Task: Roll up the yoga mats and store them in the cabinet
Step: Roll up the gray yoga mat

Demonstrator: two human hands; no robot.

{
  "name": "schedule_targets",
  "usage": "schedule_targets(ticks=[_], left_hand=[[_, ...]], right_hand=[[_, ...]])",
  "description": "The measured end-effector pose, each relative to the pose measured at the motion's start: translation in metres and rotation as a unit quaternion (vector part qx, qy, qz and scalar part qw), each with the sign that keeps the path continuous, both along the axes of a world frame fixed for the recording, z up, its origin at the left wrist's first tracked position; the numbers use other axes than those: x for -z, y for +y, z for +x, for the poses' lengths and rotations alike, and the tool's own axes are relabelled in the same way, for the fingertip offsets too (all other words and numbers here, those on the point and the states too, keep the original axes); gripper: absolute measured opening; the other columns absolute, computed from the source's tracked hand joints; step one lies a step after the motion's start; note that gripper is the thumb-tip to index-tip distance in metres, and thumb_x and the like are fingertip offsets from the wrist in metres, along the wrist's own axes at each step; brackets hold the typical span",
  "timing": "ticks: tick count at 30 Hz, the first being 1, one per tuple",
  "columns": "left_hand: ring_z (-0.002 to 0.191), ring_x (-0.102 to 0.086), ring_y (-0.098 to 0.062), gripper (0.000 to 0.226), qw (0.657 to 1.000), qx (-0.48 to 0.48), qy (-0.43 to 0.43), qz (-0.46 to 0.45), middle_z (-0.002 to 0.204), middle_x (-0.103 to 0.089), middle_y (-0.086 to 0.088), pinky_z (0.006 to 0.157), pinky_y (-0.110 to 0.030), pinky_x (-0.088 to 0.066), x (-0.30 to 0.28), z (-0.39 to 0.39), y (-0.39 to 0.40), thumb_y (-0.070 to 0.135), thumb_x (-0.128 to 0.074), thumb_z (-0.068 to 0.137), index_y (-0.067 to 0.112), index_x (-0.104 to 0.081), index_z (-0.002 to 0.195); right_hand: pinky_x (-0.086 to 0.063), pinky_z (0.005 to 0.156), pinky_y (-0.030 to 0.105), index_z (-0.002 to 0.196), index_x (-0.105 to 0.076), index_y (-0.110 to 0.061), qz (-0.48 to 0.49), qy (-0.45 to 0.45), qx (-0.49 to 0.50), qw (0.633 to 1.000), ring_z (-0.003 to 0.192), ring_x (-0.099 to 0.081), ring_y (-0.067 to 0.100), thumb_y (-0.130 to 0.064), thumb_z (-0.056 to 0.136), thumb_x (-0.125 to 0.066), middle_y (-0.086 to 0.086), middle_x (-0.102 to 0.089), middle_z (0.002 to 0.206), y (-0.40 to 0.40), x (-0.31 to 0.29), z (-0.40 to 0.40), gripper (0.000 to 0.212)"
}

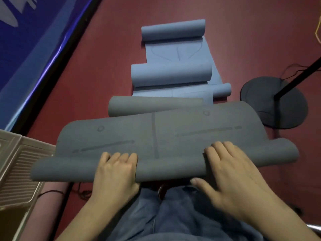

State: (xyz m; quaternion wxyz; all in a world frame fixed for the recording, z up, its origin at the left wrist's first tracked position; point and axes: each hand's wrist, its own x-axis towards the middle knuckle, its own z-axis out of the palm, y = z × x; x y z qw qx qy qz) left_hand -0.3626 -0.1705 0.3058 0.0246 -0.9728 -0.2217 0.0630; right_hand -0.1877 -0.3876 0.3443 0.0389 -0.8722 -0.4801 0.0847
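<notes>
We are rolling the grey mat (pixel 159 136) at lower centre, left hand (pixel 116 173) and right hand (pixel 231 173) pressing with fingers nearly straight. Next, we are likely needing even forward pushes, keeping the roll tight.

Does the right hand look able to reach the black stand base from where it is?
Probably yes: the right hand rests on the grey mat, and only bare floor lies between it and the base.
</notes>
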Motion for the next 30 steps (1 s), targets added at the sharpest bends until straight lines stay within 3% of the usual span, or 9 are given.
schedule_targets(ticks=[3,5,10,13,16,19,21,26,30], left_hand=[[0.059,-0.057,-0.031,0.042,1.0,0.002,0.007,0.004,0.061,-0.058,-0.003,0.063,-0.039,-0.036,0.005,-0.005,0.001,0.025,-0.084,0.042,0.021,-0.052,0.07],[0.059,-0.057,-0.03,0.044,1.0,0.01,0.008,0.004,0.061,-0.058,-0.002,0.063,-0.038,-0.036,0.007,-0.003,0.004,0.027,-0.084,0.042,0.022,-0.051,0.07],[0.072,-0.057,-0.033,0.048,1.0,0.006,-0.023,0.004,0.07,-0.057,-0.004,0.067,-0.042,-0.037,0.012,0.001,0.004,0.027,-0.088,0.039,0.02,-0.055,0.074],[0.099,-0.052,-0.038,0.054,0.998,-0.029,-0.051,0.007,0.092,-0.055,-0.011,0.075,-0.044,-0.029,0.011,0.001,-0.001,0.024,-0.089,0.034,0.016,-0.059,0.079],[0.087,-0.045,-0.034,0.053,0.997,-0.035,-0.066,0.018,0.091,-0.047,-0.01,0.07,-0.043,-0.027,0.01,0.002,-0.007,0.023,-0.087,0.037,0.017,-0.056,0.08],[0.078,-0.046,-0.034,0.067,0.994,0.004,-0.104,0.041,0.087,-0.049,-0.01,0.067,-0.043,-0.026,0.013,0.005,-0.002,0.026,-0.082,0.053,0.009,-0.064,0.114],[0.075,-0.049,-0.034,0.077,0.992,0.019,-0.111,0.055,0.087,-0.053,-0.01,0.069,-0.045,-0.031,0.015,0.005,-0.002,0.024,-0.07,0.065,0.003,-0.055,0.138],[0.08,-0.055,-0.035,0.052,0.993,0.024,-0.099,0.06,0.089,-0.057,-0.011,0.081,-0.047,-0.042,0.026,0.007,-0.001,0.023,-0.07,0.066,0.004,-0.064,0.114],[0.068,-0.052,-0.034,0.037,0.993,0.04,-0.092,0.069,0.074,-0.05,-0.006,0.069,-0.044,-0.037,0.024,0.022,0.009,0.016,-0.082,0.056,0.014,-0.063,0.088]], right_hand=[[-0.039,0.11,0.056,0.123,-0.06,-0.002,-0.023,-0.027,-0.029,0.999,0.12,-0.051,0.043,-0.054,0.073,-0.074,0.017,-0.057,0.118,0.005,0.012,-0.019,0.073],[-0.037,0.111,0.055,0.127,-0.059,-0.006,-0.004,-0.027,-0.058,0.998,0.122,-0.05,0.042,-0.046,0.069,-0.08,0.015,-0.057,0.119,0.019,0.024,-0.025,0.074],[-0.04,0.076,0.044,0.091,-0.059,-0.014,0.006,-0.099,-0.035,0.994,0.077,-0.05,0.033,-0.013,0.066,-0.077,0.007,-0.052,0.082,0.051,0.049,-0.02,0.031],[-0.04,0.069,0.042,0.084,-0.056,-0.016,0.009,-0.097,-0.058,0.994,0.073,-0.051,0.032,-0.009,0.051,-0.076,0.006,-0.052,0.077,0.058,0.05,-0.012,0.039],[-0.035,0.062,0.037,0.081,-0.056,-0.017,-0.065,-0.047,-0.087,0.993,0.067,-0.055,0.031,-0.016,0.035,-0.084,0.004,-0.056,0.073,0.067,0.042,-0.003,0.054],[-0.035,0.072,0.038,0.109,-0.053,-0.018,-0.144,0.0,-0.135,0.98,0.098,-0.062,0.031,-0.027,0.065,-0.079,0.005,-0.062,0.104,0.082,0.025,0.013,0.052],[-0.042,0.085,0.038,0.123,-0.047,-0.02,-0.187,0.059,-0.154,0.968,0.118,-0.058,0.03,-0.03,0.083,-0.066,0.004,-0.06,0.124,0.093,0.014,0.03,0.045],[-0.049,0.087,0.035,0.123,-0.053,-0.021,-0.264,0.146,-0.142,0.943,0.116,-0.061,0.029,-0.032,0.083,-0.07,0.006,-0.062,0.126,0.114,0.006,0.046,0.045],[-0.036,0.085,0.041,0.117,-0.051,-0.015,-0.171,0.021,-0.127,0.977,0.117,-0.048,0.034,-0.026,0.079,-0.069,0.011,-0.058,0.118,0.096,0.017,0.023,0.044]])
